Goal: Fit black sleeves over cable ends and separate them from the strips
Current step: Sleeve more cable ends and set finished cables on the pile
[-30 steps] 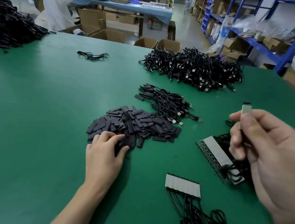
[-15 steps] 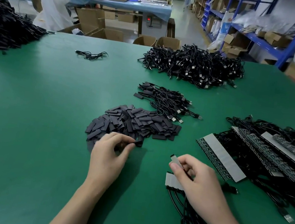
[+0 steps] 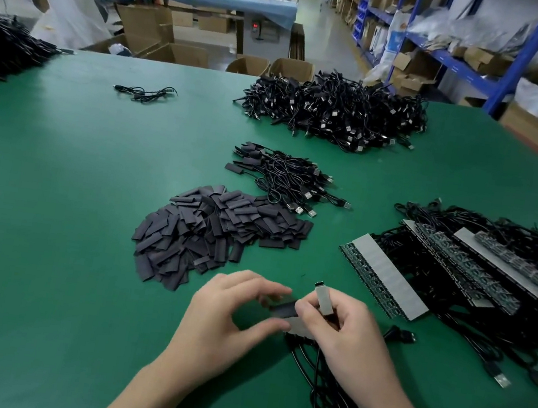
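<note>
Bare green felt tabletop (image 3: 52, 208) is left open leftward; rightward passage is blocked by stacked grey-backed connector strips (image 3: 388, 279), forward by heaped flat black sleeves (image 3: 215, 231).

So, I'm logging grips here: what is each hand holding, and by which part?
The left hand pinches a black sleeve by one end; the right hand pinches a grey cable end by its lower half, tip sticking up.
</note>
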The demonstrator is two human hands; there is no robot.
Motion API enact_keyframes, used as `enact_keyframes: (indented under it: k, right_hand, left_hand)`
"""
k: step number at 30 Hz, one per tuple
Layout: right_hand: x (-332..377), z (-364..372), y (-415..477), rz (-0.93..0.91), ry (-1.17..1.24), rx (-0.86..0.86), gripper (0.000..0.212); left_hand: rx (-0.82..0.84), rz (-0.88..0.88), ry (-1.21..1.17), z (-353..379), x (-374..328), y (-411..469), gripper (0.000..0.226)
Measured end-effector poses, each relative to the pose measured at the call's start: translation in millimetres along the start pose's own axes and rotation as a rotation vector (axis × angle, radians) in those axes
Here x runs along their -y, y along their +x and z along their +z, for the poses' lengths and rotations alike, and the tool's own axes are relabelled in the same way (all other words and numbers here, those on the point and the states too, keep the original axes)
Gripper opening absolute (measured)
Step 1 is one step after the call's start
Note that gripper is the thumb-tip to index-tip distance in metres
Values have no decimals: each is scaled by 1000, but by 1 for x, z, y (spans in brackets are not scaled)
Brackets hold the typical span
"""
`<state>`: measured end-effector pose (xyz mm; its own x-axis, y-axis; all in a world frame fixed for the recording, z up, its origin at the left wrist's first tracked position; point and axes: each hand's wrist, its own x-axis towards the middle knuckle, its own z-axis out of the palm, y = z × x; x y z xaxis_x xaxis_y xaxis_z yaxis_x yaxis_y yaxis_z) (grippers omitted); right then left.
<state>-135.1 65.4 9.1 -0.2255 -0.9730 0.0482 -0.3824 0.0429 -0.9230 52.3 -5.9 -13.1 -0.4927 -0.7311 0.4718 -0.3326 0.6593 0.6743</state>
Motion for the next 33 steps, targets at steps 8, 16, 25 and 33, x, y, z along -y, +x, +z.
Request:
enact_keyframes:
  k: [8,16,25,33]
  right_hand:
    - [3,-1,0,58,170,109,18]
    - [1,-6,3,136,337,188,12]
    - [6,-7,2,198,446,196,6]
    - [8,-10,1,250,428,248,23]
  left_hand:
    - [-153,195,215,2,-1,4,23]
    - [-74,-18,-136,0,-5,3,21]
    - [-4,-86,-308,1,-2,4,18]
    - [55,-179,-428,2,-2,4,19]
